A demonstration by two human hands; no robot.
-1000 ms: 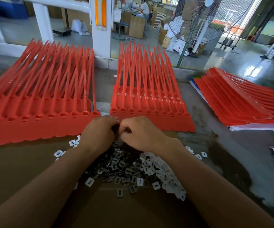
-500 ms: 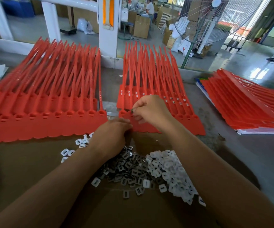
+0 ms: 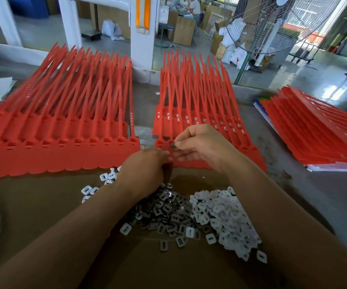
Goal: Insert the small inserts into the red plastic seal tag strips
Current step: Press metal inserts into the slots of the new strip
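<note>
Toward the middle of the counter [image 3: 293, 197], just past the far edge of a brown cardboard sheet [image 3: 32, 222], the right hand [image 3: 208, 147] hovered over the near-left corner of the middle set of red seal tag strips [image 3: 199, 109]. Its thumb and fingers [image 3: 187, 135] pinched one small grey insert [image 3: 173, 144], held at the raised head of a strip near that set's left end; whether it had touched the socket could not be told. The left hand [image 3: 147, 170] lay beside it, fingertips on the flat near edge of the same set, apparently steadying it. Whether those fingers pressed flat or pinched something was hidden by the back of the hand.

Loose stock lay on the cardboard between the forearms: a heap of grey inserts [image 3: 168, 213] touching a heap of white inserts [image 3: 226, 213]. Rows farther back in the middle set showed white pieces in their heads, while the near row looked unfilled, so the step in hand seemed to be seating an insert there. The next move probably called for squaring the insert to the socket and pressing it straight down while the strip was kept from sliding.
</note>
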